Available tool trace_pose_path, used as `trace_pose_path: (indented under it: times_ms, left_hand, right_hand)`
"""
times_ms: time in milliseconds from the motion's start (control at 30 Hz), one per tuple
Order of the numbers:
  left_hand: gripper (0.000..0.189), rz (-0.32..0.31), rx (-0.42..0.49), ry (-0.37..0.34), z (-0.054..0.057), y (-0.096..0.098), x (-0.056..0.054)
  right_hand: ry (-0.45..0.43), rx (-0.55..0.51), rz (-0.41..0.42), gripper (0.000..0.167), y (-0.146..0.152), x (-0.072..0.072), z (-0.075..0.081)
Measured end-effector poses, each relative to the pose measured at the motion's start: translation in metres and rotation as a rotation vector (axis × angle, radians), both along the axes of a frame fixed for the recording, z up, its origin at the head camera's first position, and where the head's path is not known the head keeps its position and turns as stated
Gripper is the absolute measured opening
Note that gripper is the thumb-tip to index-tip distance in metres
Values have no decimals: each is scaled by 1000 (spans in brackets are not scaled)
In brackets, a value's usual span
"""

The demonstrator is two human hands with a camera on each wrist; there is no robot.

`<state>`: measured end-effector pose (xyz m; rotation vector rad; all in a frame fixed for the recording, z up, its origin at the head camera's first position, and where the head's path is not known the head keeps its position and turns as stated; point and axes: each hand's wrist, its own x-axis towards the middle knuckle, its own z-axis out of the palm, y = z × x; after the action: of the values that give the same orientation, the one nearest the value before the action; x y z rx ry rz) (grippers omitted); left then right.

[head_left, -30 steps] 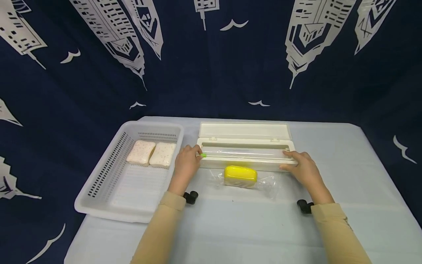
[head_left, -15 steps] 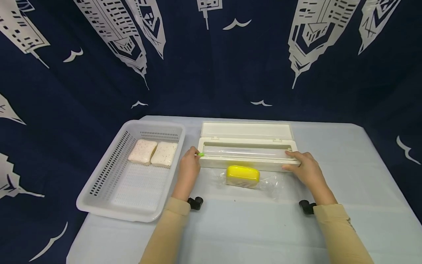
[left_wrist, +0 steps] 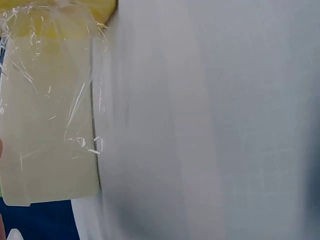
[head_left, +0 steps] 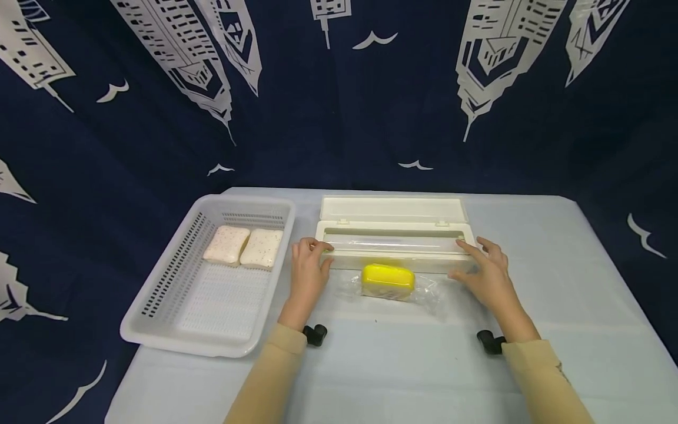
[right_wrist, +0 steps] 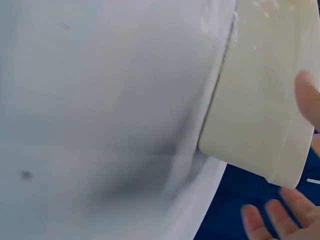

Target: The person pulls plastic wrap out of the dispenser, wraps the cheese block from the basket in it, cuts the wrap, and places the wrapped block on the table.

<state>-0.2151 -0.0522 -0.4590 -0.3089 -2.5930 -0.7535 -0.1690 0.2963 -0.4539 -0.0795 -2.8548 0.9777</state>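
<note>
A cream plastic-wrap dispenser (head_left: 392,262) lies with its lid (head_left: 392,209) swung back, and a roll of clear wrap (head_left: 392,243) inside. My left hand (head_left: 309,265) is at its left end, index fingertip over the front rim and thumb apart below. A bit of green shows at the left edge of the left wrist view. My right hand (head_left: 489,274) is at the other end, fingers spread, index fingertip at the rim and thumb near the front wall. Before the dispenser sits a yellow-topped block (head_left: 388,281) in clear film (head_left: 428,291).
To the left stands a white plastic basket (head_left: 175,330) with slotted walls. Two pale speckled slabs, like bread slices (head_left: 226,245), lie side by side in its far part. A white cloth covers the table (head_left: 402,365), and a dark blue printed curtain (head_left: 339,118) hangs behind.
My left hand has loosened from its pinch at the green tab; its index finger now reaches over the rim, hiding the tab. My right hand's fingers have spread and lifted off the dispenser's end.
</note>
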Motion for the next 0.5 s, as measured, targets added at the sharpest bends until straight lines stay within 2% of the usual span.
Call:
trace_pose_path:
  times_ms: [167, 333, 400, 500]
  left_hand:
    - [13, 8, -6, 20, -1, -1, -4]
    - [12, 1, -5, -4, 1, -1, -5]
    - [11, -8, 4, -10, 2, -1, -4]
    - [11, -36, 26, -9, 4, 0, 1]
  right_hand:
    - [176, -11, 37, 62, -7, 8, -6]
    - [342, -11, 63, 31, -12, 13, -10]
    - [358, -24, 53, 19, -15, 16, -10]
    - [321, -58, 24, 9, -18, 20, -9]
